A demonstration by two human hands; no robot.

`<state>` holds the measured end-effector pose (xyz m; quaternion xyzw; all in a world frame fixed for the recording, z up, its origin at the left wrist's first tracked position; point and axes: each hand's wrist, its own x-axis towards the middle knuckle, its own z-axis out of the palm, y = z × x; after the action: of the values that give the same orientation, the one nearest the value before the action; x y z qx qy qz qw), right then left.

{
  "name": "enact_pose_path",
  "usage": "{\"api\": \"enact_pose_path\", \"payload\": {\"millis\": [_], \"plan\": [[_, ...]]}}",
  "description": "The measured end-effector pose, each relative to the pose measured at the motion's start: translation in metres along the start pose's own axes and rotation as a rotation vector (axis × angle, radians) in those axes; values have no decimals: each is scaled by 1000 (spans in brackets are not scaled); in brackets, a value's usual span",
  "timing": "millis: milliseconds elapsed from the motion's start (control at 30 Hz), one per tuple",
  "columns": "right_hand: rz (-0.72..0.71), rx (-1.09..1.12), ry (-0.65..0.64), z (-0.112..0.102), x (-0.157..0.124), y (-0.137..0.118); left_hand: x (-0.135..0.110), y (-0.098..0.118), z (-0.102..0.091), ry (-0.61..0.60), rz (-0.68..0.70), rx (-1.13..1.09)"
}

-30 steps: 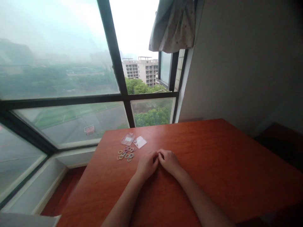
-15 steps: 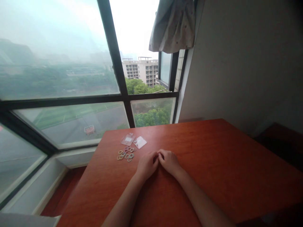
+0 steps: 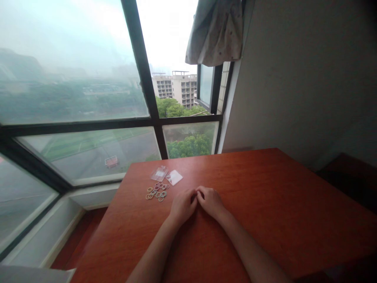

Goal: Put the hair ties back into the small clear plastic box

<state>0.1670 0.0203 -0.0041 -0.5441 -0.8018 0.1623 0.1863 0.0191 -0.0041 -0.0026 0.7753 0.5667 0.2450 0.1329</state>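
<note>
My left hand rests on the reddish-brown table, its fingers curled inward. Against its fingertips lie those of my right hand, which is curled in the same way. No object shows in either hand. Just beyond and to the left of my left hand, several small hair ties in pale, pink and yellowish tones lie in a loose cluster. Behind them are a clear plastic box and a white square piece, side by side and close together.
Dark-framed windows border the table's far and left sides. A curtain hangs at the upper right of the window, beside a grey wall. The table's left edge drops to a reddish floor.
</note>
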Motion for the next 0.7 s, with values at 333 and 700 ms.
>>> {"api": "enact_pose_path", "payload": {"millis": [333, 700], "plan": [[10, -7, -14, -2, 0, -1, -1, 1, -1, -12, -10, -4], [4, -10, -13, 0, 0, 0, 0, -1, -1, -12, -7, -13]]}}
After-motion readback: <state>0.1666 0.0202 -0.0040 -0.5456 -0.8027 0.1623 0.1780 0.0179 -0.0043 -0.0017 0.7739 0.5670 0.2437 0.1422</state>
